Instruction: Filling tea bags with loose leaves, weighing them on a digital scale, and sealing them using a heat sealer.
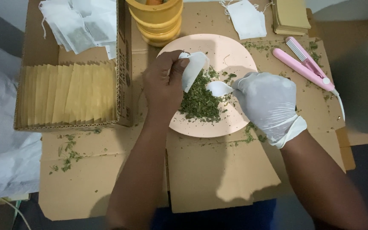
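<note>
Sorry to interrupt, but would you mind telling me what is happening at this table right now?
A person works over a pink plate heaped with dried green leaves. The bare left hand holds a small white filter bag open above the heap, while the gloved right hand holds a white spoon at the leaves. A box of tan envelopes sits to the left, and a pink sealer to the right.

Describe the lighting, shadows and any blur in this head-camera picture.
Head view: light falls from above, casting soft arm shadows on the cardboard; the pink plate and the gloved right hand are bright but not glaring; the left hand is sharp; the frame corners dim and blur.
</note>
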